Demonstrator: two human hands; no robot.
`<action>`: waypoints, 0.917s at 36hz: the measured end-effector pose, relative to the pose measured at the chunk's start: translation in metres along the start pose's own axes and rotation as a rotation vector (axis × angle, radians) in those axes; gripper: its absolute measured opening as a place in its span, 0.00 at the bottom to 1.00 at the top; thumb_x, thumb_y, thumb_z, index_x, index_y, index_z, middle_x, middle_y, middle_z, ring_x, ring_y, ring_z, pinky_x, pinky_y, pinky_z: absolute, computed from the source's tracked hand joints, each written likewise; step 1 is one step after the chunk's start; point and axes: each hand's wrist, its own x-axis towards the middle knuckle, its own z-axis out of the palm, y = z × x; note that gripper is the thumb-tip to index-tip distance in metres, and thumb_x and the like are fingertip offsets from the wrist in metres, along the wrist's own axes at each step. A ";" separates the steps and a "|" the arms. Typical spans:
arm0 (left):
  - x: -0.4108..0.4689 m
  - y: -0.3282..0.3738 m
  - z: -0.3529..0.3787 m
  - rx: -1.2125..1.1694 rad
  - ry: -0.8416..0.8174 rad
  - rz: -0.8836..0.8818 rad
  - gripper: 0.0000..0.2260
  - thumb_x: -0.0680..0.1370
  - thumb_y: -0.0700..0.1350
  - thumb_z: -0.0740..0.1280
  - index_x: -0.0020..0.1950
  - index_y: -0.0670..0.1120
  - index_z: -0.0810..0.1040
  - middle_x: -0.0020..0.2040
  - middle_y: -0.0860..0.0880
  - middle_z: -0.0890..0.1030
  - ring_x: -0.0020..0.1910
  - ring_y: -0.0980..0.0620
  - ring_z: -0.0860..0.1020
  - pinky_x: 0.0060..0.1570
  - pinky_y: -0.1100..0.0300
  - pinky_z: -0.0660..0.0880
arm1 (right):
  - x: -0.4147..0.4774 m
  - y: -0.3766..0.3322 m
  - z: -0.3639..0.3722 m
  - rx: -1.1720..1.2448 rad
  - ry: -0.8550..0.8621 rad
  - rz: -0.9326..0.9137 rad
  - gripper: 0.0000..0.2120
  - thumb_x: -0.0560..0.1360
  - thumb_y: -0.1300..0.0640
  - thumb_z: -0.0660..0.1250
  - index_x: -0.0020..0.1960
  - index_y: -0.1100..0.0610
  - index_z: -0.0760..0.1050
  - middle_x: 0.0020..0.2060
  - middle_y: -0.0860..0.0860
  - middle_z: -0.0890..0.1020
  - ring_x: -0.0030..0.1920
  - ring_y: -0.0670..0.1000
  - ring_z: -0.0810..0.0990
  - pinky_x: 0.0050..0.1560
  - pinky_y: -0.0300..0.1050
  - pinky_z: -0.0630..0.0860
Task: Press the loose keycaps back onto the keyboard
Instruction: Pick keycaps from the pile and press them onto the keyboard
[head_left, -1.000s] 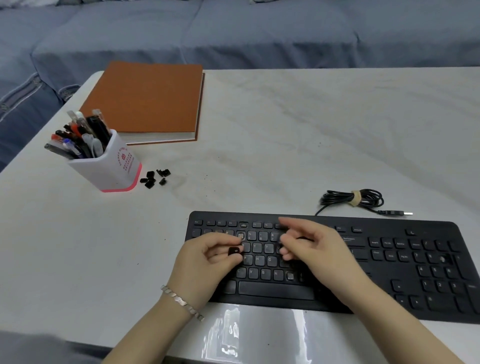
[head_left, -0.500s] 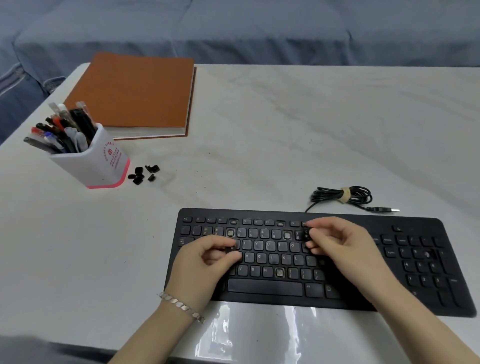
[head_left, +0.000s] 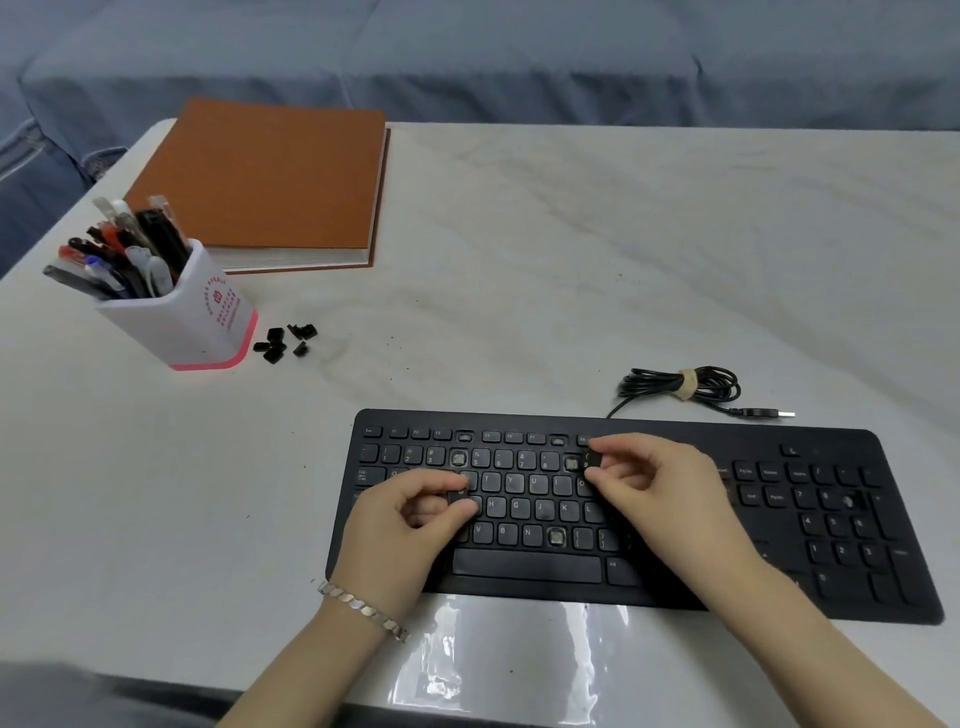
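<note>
A black keyboard (head_left: 779, 525) lies at the near edge of the white table, with several bare key sockets, one of them in the number row (head_left: 458, 458). My left hand (head_left: 410, 525) hovers over the left letter keys and pinches a black keycap (head_left: 459, 495) between thumb and forefinger. My right hand (head_left: 660, 493) is over the right letter keys and pinches another keycap (head_left: 592, 460) at the number row, just right of a bare socket (head_left: 571, 463). Several loose keycaps (head_left: 283, 340) lie in a small heap on the table at the left.
A white and pink pen holder (head_left: 192, 322) full of pens stands left of the heap. An orange notebook (head_left: 265, 176) lies at the back left. The keyboard's coiled cable (head_left: 680, 387) with its USB plug lies behind the keyboard. A shiny plastic sheet (head_left: 498, 654) sits at the table's near edge.
My right hand moved right and up from the middle letter keys to the number row with its keycap. My left hand stayed put, still pinching its keycap.
</note>
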 end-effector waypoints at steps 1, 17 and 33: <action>0.000 0.000 0.000 -0.003 0.000 -0.001 0.14 0.66 0.34 0.75 0.36 0.54 0.81 0.30 0.50 0.80 0.29 0.62 0.74 0.35 0.76 0.71 | 0.000 0.000 0.000 -0.033 0.002 -0.022 0.12 0.68 0.65 0.72 0.44 0.49 0.78 0.33 0.45 0.79 0.32 0.42 0.75 0.38 0.24 0.71; -0.001 -0.003 -0.002 -0.010 0.023 -0.008 0.16 0.66 0.33 0.75 0.36 0.55 0.80 0.24 0.57 0.76 0.27 0.65 0.73 0.35 0.77 0.70 | 0.018 -0.004 0.002 -0.504 -0.148 -0.224 0.10 0.73 0.57 0.68 0.54 0.55 0.81 0.44 0.50 0.76 0.48 0.52 0.75 0.49 0.41 0.68; -0.003 -0.010 -0.003 -0.155 0.011 0.028 0.15 0.65 0.29 0.73 0.40 0.49 0.81 0.39 0.53 0.85 0.34 0.58 0.79 0.37 0.71 0.74 | 0.000 -0.005 0.011 -0.917 0.038 -0.573 0.17 0.53 0.68 0.79 0.40 0.67 0.79 0.31 0.57 0.75 0.29 0.56 0.74 0.23 0.39 0.64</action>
